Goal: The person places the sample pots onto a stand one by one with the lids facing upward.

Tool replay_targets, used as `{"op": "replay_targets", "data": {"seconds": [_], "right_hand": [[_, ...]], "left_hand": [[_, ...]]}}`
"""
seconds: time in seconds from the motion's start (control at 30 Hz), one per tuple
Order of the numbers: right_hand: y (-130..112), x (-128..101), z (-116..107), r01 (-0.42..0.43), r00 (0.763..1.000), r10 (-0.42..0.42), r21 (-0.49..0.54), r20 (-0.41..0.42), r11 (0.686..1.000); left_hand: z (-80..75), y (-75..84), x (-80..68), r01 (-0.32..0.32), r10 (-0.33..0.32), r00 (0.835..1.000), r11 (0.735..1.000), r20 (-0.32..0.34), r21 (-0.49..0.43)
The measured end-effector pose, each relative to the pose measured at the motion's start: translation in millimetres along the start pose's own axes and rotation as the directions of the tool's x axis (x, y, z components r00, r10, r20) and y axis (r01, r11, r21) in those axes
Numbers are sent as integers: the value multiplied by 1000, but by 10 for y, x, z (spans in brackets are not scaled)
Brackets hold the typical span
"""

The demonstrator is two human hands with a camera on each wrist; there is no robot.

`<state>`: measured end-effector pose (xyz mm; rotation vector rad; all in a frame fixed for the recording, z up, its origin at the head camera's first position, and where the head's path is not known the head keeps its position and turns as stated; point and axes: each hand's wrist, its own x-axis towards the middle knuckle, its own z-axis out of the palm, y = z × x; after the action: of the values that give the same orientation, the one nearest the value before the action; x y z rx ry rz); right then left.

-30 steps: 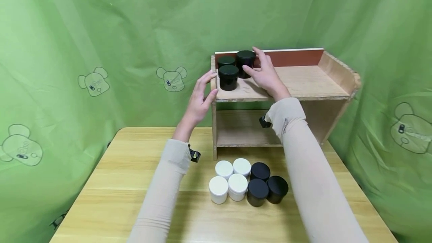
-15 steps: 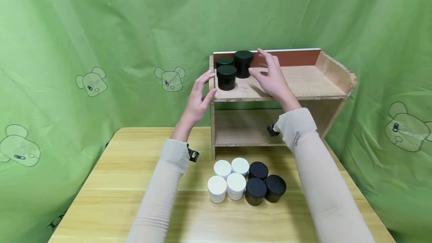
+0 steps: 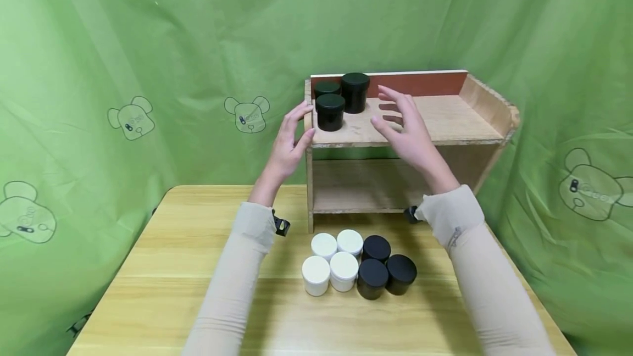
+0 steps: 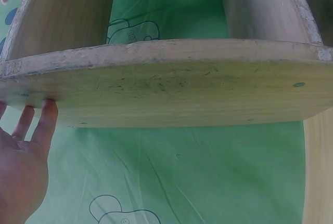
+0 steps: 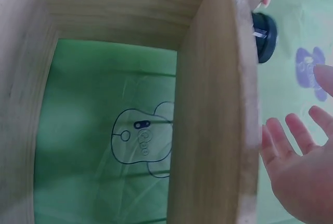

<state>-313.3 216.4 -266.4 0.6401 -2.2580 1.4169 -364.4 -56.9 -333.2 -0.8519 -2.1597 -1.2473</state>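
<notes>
Hands (image 3: 289,144) (image 3: 412,131) open beside black jars (image 3: 330,111) on wooden shelf (image 3: 445,120).

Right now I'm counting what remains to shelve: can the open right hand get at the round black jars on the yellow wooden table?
Probably yes. The right hand is open, holds nothing, and nothing lies between it and the black jars below.

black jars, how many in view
6. Three stand on the shelf's top left: back corner, beside it, front. Three stand on the table beside the white jars. Others may be hidden.
</notes>
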Motion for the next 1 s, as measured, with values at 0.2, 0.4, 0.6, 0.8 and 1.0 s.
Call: {"op": "replay_targets", "data": {"seconds": [0.2, 0.4, 0.6, 0.8, 1.0], "right_hand": [[-25, -317, -50, 63, 995, -59, -37, 84, 997], [-8, -675, -82, 158, 977, -143, -81, 160, 984], [174, -1057, -107, 150, 972, -125, -113, 201, 982], [493, -1429, -4, 89, 962, -36, -187, 270, 978], [743, -1745, 86, -2, 940, 82, -236, 330, 972]], "left_hand": [[10, -4, 1, -3, 3, 1000, 1000, 5, 1], [5, -4, 7, -12, 12, 1000, 1000, -1, 4], [17, 5, 8, -6, 6, 1000, 1000, -1, -4], [15, 14, -5, 2, -2, 1000, 1000, 3, -15], [-9, 20, -2, 1, -1, 1000, 1000, -2, -18]]}}
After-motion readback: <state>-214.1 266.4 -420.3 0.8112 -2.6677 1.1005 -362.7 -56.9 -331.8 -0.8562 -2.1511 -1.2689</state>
